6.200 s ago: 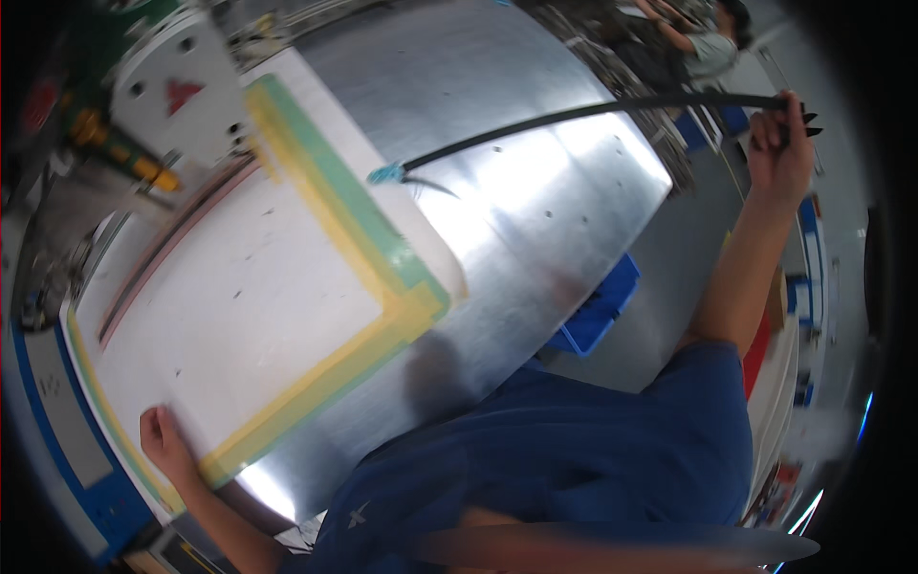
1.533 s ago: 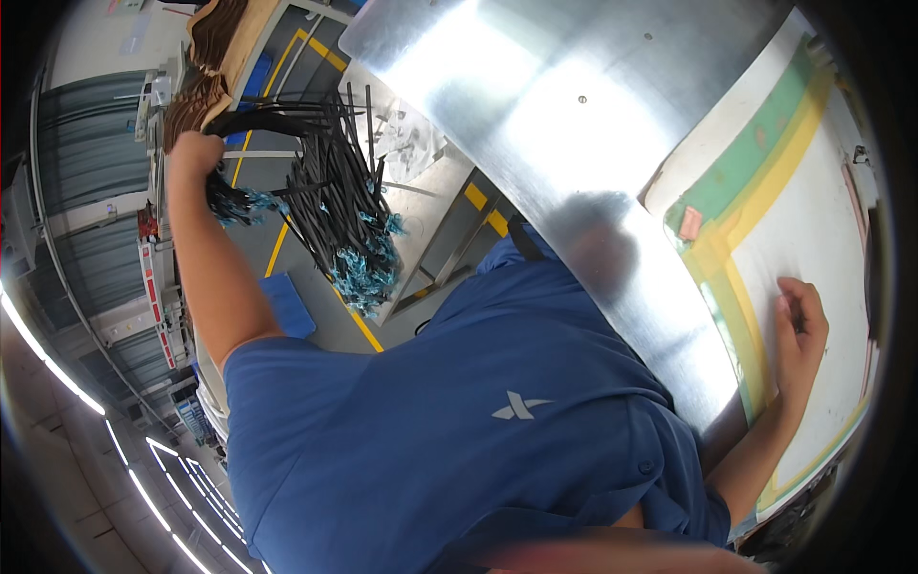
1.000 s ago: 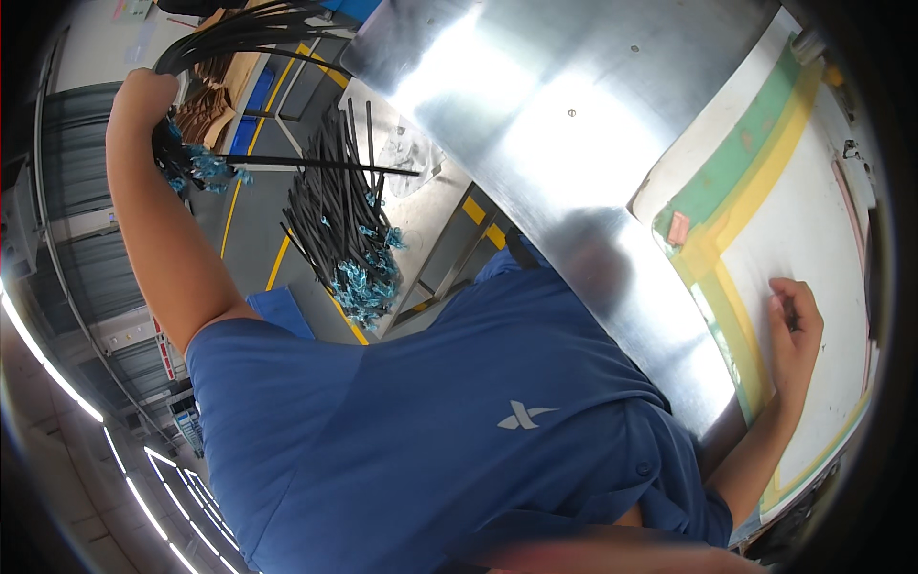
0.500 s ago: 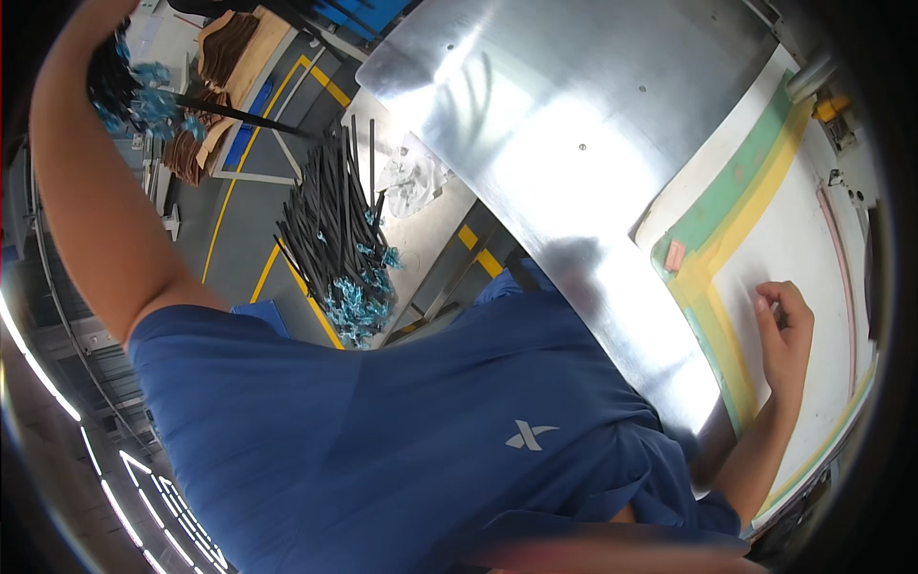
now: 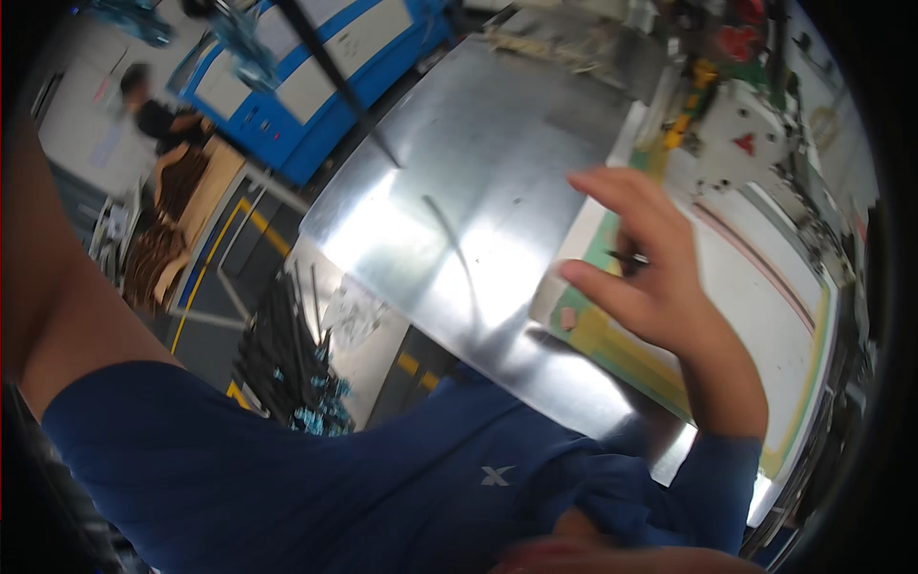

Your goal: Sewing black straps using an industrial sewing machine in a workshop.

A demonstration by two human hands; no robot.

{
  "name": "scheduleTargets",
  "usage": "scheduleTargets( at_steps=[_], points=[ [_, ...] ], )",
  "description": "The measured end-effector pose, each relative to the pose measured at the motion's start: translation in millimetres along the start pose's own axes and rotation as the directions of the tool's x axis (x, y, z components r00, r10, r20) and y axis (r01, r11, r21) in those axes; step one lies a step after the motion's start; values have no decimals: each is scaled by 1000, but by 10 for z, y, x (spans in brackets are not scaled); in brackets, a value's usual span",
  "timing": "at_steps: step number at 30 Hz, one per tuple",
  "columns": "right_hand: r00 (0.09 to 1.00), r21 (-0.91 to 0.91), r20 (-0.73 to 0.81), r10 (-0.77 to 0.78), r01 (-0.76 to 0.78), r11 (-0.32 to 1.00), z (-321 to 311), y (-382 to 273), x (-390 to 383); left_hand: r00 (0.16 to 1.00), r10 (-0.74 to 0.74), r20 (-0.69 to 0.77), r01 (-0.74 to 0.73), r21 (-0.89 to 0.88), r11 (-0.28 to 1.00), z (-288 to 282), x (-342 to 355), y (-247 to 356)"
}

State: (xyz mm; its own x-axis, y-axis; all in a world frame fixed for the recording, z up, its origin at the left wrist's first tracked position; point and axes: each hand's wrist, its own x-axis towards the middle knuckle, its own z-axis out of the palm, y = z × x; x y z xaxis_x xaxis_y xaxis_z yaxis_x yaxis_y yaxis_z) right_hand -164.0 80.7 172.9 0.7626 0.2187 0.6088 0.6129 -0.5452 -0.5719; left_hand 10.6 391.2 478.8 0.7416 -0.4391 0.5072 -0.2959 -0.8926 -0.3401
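My left hand is out of view beyond the upper left; its arm [image 5: 76,316] reaches up there. At the top hang black strips with crumpled blue ends [image 5: 244,57], one long strip [image 5: 344,91] slanting over the steel tabletop [image 5: 402,258]. My right hand [image 5: 588,225] is over the edge of a white board [image 5: 736,373] bordered with green and yellow tape, thumb and index finger spread, a small dark object held in the curled fingers, blurred by motion. A pile of black strips with blue ends [image 5: 277,354] lies on a lower metal surface left of the tabletop.
A blue and white machine [image 5: 306,96] stands behind. At the upper left a person [image 5: 163,124] in dark clothing is beside a wooden bench [image 5: 225,167] with brown stacked pieces [image 5: 177,191]. A machine plate with red marks [image 5: 741,120] is at the upper right.
The view has swung toward the machines and tabletop. My raised left hand has left the view, the held strips now overhanging the tabletop. My right hand has lifted toward the middle, thumb and index spreading.
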Motion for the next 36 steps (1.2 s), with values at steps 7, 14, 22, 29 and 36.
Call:
scheduleTargets(
  at_steps=[7, 14, 22, 29, 36],
  points=[
    [981, 140, -156, 111, -89, 986, 259, 267, 464, 980, 172, -104, -194, -268, 944, -283, 218, 928],
    [959, -159, 169, 225, -199, 967, -193, 191, -425, 935, 355, 7, -288, -570, 770, -48, 224, 1576],
    [462, -790, 149, 874, -476, 386, -1514, -144, -1741, 533, 774, 340, -43, -904, 426, 1315, -294, 2421],
    [255, -724, -364, 896, -683, -100, -2728, -1135, -2436, 312, 909, 276, -176, -923, 341, 1577, -683, 3544],
    [224, -410, -874, 432, -816, -408, -4084, -2076, -3244, 179, 888, -423, -650, -729, -216, 533, -512, 4556]
  ],
)
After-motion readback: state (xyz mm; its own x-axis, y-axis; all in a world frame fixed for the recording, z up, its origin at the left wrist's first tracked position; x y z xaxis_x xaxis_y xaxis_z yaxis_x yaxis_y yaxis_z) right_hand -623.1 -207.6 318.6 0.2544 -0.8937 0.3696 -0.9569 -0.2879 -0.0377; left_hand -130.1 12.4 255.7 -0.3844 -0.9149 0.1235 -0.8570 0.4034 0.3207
